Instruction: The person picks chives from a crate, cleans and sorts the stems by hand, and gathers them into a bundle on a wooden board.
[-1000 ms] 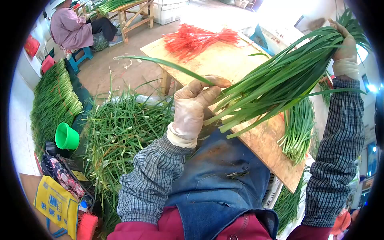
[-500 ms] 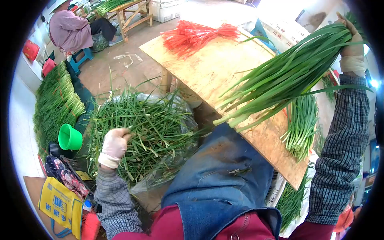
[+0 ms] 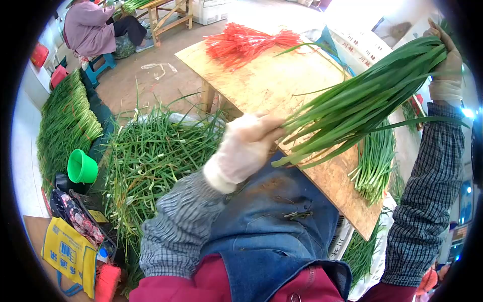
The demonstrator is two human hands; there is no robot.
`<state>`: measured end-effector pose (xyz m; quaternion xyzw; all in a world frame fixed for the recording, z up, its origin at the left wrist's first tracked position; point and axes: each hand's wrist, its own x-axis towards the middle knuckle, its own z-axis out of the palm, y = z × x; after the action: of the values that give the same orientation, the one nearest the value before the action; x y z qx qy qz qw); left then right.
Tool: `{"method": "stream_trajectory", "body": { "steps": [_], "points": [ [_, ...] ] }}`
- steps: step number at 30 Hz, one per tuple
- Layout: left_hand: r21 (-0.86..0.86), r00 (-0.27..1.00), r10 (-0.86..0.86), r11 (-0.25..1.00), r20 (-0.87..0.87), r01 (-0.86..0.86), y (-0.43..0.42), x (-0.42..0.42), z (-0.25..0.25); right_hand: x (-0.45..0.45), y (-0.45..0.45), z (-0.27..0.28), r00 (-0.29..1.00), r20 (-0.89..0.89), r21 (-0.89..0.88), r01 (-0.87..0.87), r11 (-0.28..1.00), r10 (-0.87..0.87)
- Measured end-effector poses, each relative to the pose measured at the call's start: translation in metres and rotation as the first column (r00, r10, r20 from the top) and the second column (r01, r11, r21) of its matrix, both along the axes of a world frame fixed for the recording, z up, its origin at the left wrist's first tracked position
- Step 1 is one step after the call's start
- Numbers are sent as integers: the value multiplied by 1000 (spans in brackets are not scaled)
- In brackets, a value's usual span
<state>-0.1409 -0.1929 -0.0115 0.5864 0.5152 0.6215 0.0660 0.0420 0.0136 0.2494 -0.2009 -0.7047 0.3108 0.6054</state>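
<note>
My right hand (image 3: 448, 63), gloved, is closed around the leafy end of a bunch of garlic chives (image 3: 362, 103). The bunch slants down to the left above the board, with its pale stalk ends toward my body. At those ends is my gloved left hand (image 3: 246, 146), slightly blurred, its fingers stretched out and at or just touching the stalks. Below and left of it lies a heap of loose chive trimmings (image 3: 156, 161). Another bunch of garlic chives (image 3: 375, 163) rests on the right side of the wooden board (image 3: 322, 75).
Red ties (image 3: 246, 45) lie on the board's far side. Bundled chives (image 3: 68, 126), a green bucket (image 3: 82, 167) and a yellow bag (image 3: 68, 254) are at left. White crates (image 3: 359, 45) stand behind the board. A person (image 3: 93, 30) sits on a blue stool at upper left.
My left hand has moved from over the trimmings heap, up and right to the stalk ends of the held bunch. My right hand keeps its hold with little movement.
</note>
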Motion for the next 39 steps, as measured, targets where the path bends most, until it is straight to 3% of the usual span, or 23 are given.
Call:
{"method": "stream_trajectory", "body": {
  "steps": [1, 3, 5, 6, 7, 8, 9, 11, 12, 13, 15, 16, 18, 21, 23, 24, 28, 30, 32, 33, 35, 39],
  "points": [
    [-13, 999, -25, 1000, 32, 25, -13, -7, -2, -2, -8, -5, 999, -30, -22, -15, 1000, 15],
    [-227, 1000, -17, 974, -14, 14, -54, -32, -2, 1, -7, -6, 995, -87, -29, -44, 999, 42],
    [-580, 998, 45, 814, 42, -12, -108, -68, -8, 16, 18, 1, 990, -128, -1, -56, 998, 55],
    [-693, 989, 143, 710, -31, -124, -134, -84, -16, 33, 28, 7, 945, -148, -112, -310, 944, 293],
    [-761, 936, 270, 551, -228, -344, -162, -105, -36, 51, 38, 15, 838, -193, -212, -544, 812, 511],
    [-726, 779, 183, 283, -600, -626, -179, -116, -46, 60, 43, 19, 674, -259, -292, -737, 609, 691],
    [-520, 520, -12, 38, -854, -853, -186, -119, -48, 59, 40, 18, 659, -272, -248, -752, 611, 701],
    [-459, 613, 328, 438, -719, -773, -170, -109, -48, 56, 32, 17, 603, -301, -211, -797, 565, 738],
    [-423, 738, 374, 636, -563, -645, -147, -94, -37, 57, 30, 17, 563, -320, -218, -826, 519, 762],
    [-420, 883, 313, 790, -350, -447, -122, -76, -26, 57, 28, 18, 523, -339, -225, -852, 472, 782],
    [-356, 985, 102, 923, -143, -147, -79, -50, -13, 62, 21, 19, 388, -401, -257, -917, 304, 830],
    [-254, 986, 41, 964, -163, -82, -59, -39, -8, 66, 21, 24, 475, -382, -291, -876, 385, 793],
    [-95, 995, 101, 990, 9, -100, -25, -17, -8, 66, 14, 23, 427, -388, -282, -899, 336, 817],
    [135, 958, 284, 952, -43, -276, 4, -2, 7, 59, -2, 19, 436, -379, -276, -895, 350, 816],
    [122, 898, 386, 922, -211, -368, 19, 5, 23, 62, -2, 22, 450, -354, -322, -882, 344, 820],
    [120, 854, 431, 902, -293, -414, 26, 7, 28, 59, -4, 20, 452, -307, -263, -886, 381, 838],
    [108, 885, 327, 945, -330, -309, 54, 11, 17, 52, -13, 12, 419, -342, -223, -906, 361, 841],
    [-11, 999, 39, 999, -13, -39, 53, 5, 16, 51, -16, 9, 453, -332, -187, -891, 413, 827],
    [23, 952, -159, 987, 263, 159, 44, 2, 14, 56, -14, 8, 450, -339, -172, -893, 416, 826],
    [-145, 933, -168, 964, 319, 223, 28, -3, 20, 58, -12, 7, 448, -344, -164, -894, 417, 825],
    [-228, 884, -145, 936, 444, 268, 9, -10, 12, 60, -6, 6, 406, -258, -92, -913, 397, 877],
    [-157, 725, -185, 913, 663, 376, -19, -14, 15, 54, 14, -2, 186, -234, -50, -983, 179, 954]
  ]
}}
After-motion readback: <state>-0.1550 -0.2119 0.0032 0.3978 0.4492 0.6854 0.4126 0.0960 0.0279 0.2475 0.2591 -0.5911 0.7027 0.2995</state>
